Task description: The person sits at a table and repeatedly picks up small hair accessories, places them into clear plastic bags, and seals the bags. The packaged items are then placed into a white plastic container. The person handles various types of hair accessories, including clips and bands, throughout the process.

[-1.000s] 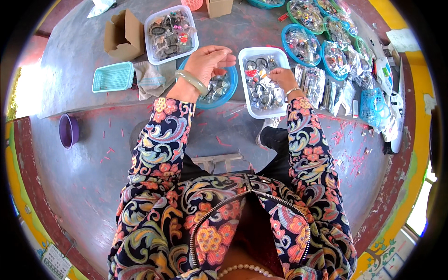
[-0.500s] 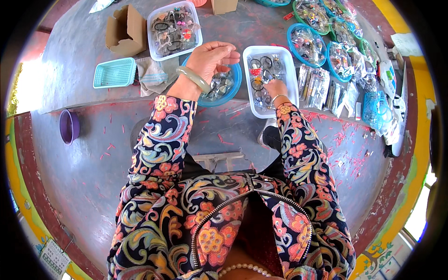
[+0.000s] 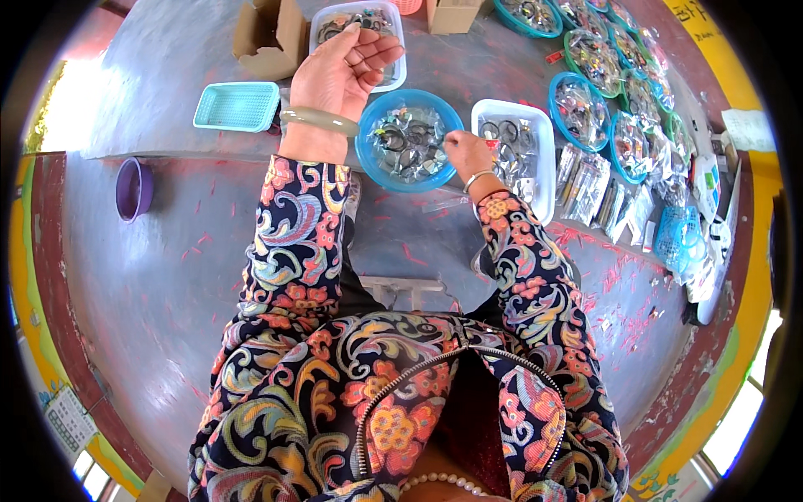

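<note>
My left hand [image 3: 339, 75], with a pale bangle on its wrist, is raised in front of the far white tray [image 3: 400, 71] and hides part of it. Its fingers are loosely bent with gaps between them, and nothing shows in the palm. My right hand [image 3: 470, 156] is between the blue basin [image 3: 366, 159] and the near white tray [image 3: 544, 180], with its fingertips pinched at the basin's right rim. Whatever they may hold is too small to make out. Clear-bagged small items [image 3: 408, 144] fill the basin; dark hair ties [image 3: 508, 131] in clear bags lie in the near tray.
A turquoise basket [image 3: 237, 107] and an open cardboard box [image 3: 269, 38] stand at the far left, a purple bucket [image 3: 134, 191] nearer. At right are several basins [image 3: 579, 110] of bagged goods, flat clear packets [image 3: 585, 184] and a blue mesh basket [image 3: 679, 234].
My right hand has come out of the near white tray and moved left to the blue basin's rim. My left hand has moved from above the basin toward the far white tray.
</note>
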Motion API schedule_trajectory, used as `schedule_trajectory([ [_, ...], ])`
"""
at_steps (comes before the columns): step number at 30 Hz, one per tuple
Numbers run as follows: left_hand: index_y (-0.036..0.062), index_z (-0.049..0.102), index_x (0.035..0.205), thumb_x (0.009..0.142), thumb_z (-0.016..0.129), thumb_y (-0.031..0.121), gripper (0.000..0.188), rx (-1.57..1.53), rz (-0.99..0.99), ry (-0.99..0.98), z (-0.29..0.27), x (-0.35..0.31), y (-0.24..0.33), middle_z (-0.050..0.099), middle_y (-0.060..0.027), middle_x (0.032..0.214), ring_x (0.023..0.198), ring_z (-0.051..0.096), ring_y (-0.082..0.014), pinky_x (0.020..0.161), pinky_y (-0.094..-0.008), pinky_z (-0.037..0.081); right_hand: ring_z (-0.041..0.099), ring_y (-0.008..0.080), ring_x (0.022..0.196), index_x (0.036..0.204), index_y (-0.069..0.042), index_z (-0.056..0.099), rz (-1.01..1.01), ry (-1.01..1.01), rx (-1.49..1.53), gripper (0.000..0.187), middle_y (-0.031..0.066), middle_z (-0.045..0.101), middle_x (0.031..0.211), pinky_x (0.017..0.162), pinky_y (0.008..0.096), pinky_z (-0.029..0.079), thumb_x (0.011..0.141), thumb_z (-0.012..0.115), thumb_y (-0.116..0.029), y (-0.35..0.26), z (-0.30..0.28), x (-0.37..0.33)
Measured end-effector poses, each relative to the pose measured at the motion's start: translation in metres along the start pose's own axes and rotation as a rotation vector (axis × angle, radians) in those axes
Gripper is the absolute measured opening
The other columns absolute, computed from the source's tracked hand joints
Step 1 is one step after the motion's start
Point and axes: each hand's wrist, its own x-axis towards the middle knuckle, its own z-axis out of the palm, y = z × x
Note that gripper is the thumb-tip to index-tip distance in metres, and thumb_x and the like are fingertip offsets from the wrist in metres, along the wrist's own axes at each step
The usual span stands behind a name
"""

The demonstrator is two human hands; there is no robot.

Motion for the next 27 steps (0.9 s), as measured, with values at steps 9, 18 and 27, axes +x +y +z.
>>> schedule_trajectory([
  [9,-0.0029,0.057,0.089,0.084,0.056,0.017,0.020,-0.125,-0.138,-0.017,-0.003,0.004,-0.014,0.062,-0.0176,0.092,0.085,0.062,-0.0243,0.057,-0.0219,0.046,0.043,0.0277,0.114,0.122,-0.007,0.041,-0.122,-0.118,-0.068,0.049,0.0132,0.044,0.124,0.093,0.0350,0.038,0.076,0.055,-0.018,-0.016,0.040,0.022],
  [18,-0.0028,0.058,0.091,0.084,0.055,0.017,0.021,-0.104,-0.178,-0.012,0.000,0.003,-0.019,0.062,-0.0166,0.090,0.083,0.062,-0.0233,0.058,-0.0223,0.045,0.056,0.0301,0.095,0.119,-0.011,0.044,0.000,-0.244,-0.270,0.040,0.0147,0.056,0.099,0.079,0.0392,0.046,0.080,0.050,-0.015,-0.019,0.035,0.029],
  [27,-0.0009,0.059,0.090,0.084,0.054,0.017,0.020,-0.080,-0.224,0.015,0.005,0.000,-0.024,0.063,-0.0149,0.086,0.082,0.062,-0.0230,0.059,-0.0217,0.044,0.057,0.0253,0.085,0.099,-0.011,0.054,-0.217,-0.045,-0.547,0.021,0.0090,0.056,0.090,0.066,0.0368,0.049,0.080,0.048,-0.011,-0.025,0.034,0.020],
])
